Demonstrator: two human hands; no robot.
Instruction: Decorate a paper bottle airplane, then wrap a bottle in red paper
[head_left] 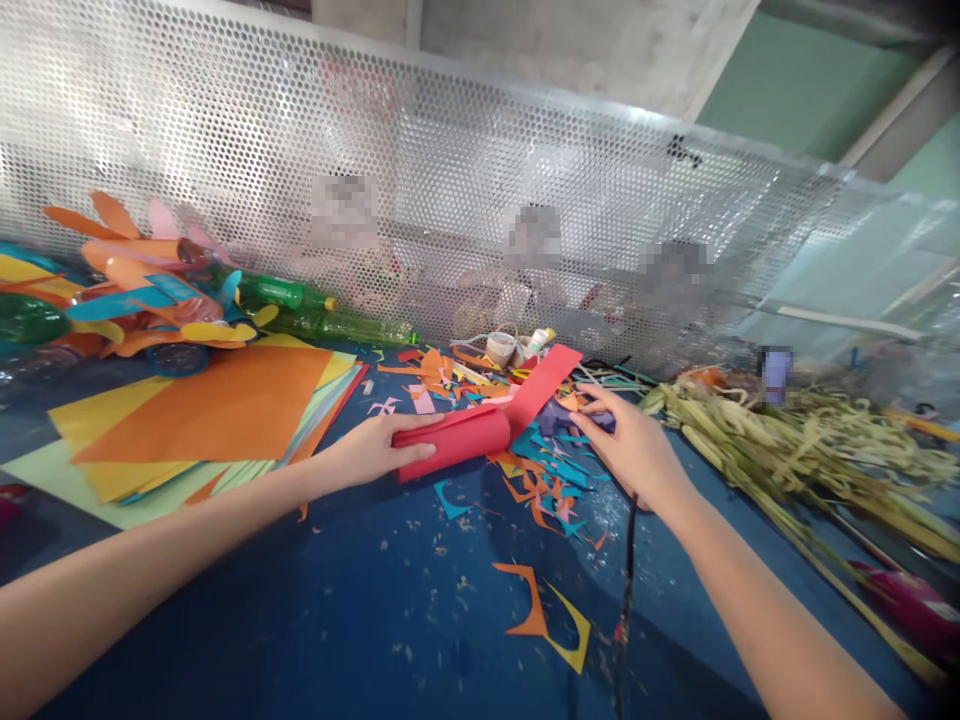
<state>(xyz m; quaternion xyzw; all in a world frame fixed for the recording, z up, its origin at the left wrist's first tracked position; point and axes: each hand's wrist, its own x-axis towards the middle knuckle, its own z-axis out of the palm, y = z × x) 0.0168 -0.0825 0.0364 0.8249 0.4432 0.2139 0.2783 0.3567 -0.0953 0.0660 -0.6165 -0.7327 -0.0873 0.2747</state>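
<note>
My left hand is closed on the left end of a rolled red paper tube, thumb in front and fingers behind. From the tube's right end a flat red strip slants up and away to the right. My right hand is beside a purple glue gun, its fingers spread and no firm grip visible. Whether the fingertips touch the glue gun cannot be made out. A black cord runs down from below my right hand. Cut scraps of coloured paper lie under and around the tube.
Coloured paper sheets are stacked at the left, behind them paper-decorated bottle models and green bottles. Dried plant strips cover the right side. A perforated silvery screen stands at the back, with people behind it.
</note>
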